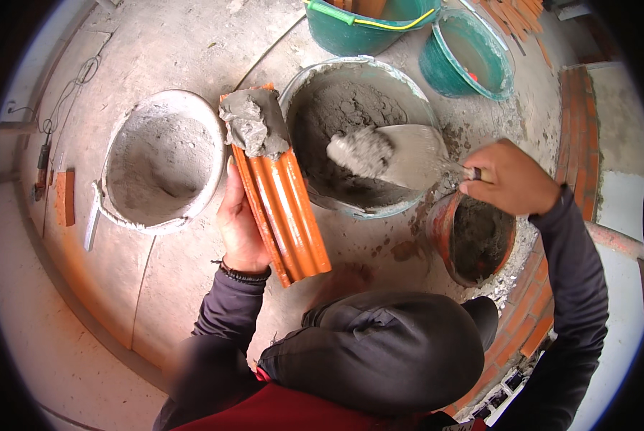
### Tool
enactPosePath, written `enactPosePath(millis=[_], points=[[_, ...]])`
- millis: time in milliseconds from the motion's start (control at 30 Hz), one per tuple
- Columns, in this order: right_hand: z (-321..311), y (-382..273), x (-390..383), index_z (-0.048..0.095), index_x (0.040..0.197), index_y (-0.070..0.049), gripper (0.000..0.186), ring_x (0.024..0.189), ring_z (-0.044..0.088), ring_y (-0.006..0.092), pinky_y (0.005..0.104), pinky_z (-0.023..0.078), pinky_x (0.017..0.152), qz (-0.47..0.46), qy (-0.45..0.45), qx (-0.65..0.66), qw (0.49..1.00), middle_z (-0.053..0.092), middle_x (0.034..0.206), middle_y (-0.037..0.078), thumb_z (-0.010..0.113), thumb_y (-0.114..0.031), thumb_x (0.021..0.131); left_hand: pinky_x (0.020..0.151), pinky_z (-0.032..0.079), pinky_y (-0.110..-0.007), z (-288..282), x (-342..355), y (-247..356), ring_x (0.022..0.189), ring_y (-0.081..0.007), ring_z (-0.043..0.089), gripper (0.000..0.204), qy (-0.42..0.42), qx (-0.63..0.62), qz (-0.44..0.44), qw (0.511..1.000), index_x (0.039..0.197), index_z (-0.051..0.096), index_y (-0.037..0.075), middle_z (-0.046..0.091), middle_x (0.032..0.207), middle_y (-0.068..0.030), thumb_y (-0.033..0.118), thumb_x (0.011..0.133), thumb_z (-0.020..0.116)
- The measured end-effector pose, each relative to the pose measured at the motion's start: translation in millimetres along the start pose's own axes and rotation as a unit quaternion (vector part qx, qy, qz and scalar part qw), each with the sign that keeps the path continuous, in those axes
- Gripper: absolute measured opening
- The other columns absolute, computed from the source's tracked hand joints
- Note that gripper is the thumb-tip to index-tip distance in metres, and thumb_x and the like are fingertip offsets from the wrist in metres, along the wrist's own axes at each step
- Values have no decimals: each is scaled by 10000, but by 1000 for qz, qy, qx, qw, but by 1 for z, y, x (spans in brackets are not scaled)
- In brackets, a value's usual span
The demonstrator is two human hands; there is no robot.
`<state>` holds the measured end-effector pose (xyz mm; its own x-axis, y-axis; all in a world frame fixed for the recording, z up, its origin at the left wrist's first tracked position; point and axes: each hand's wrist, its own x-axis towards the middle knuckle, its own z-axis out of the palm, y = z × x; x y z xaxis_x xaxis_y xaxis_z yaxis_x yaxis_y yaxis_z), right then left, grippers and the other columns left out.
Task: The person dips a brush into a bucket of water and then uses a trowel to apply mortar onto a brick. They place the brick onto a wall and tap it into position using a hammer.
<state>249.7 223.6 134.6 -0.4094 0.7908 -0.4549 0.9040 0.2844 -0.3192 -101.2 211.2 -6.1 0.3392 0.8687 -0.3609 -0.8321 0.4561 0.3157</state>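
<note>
My left hand [240, 228] is wrapped round the left side of an orange, ridged tile [282, 215], glossy and wet, held up at a tilt. Grey mortar [258, 122] sits in a thick lump across the tile's far end. Closed on the handle of a trowel [417, 154], my right hand [510, 177] holds it over a wide bucket [300, 79] of grey mortar. A clump of mortar [361, 151], slightly blurred, rides on the blade's left part. Part of the bucket's mortar is hidden under the blade.
Left of the tile stands a white-rimmed bucket [215, 144] with pale grey powder. Two green buckets [347, 39] are at the back. An orange-rimmed bucket [437, 226] stands near my right wrist. A brick [65, 197] and a cabled power tool [42, 161] lie far left.
</note>
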Motion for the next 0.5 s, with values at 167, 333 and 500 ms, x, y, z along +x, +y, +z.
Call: enactPosePath(millis=[167,333,500], points=[[27,-34,-56,607,1027,33,220,722,621,223,328,486,694,159,82,327,928,618,801,117,644,-63,832,995,485,-425,13,17,-13,1145,-249,603,560,-62,-43,-11,997,1371,477,73,600,1279,-106,503,1023,395],[71,-67,-75,533,1168,32,336,792,658,178,289,512,760,41,185,370,910,660,873,119,613,39,841,1006,473,-455,47,27,-28,1163,-291,584,567,-85,-110,-106,985,1379,464,64,574,1312,-124,497,1016,416],[109,-82,-49,603,1059,4,276,764,671,281,331,520,731,73,361,307,877,655,880,153,683,-29,797,989,480,-461,93,23,-40,1133,-291,600,509,-81,-54,-138,986,1327,507,73,612,1252,-121,472,1033,388]])
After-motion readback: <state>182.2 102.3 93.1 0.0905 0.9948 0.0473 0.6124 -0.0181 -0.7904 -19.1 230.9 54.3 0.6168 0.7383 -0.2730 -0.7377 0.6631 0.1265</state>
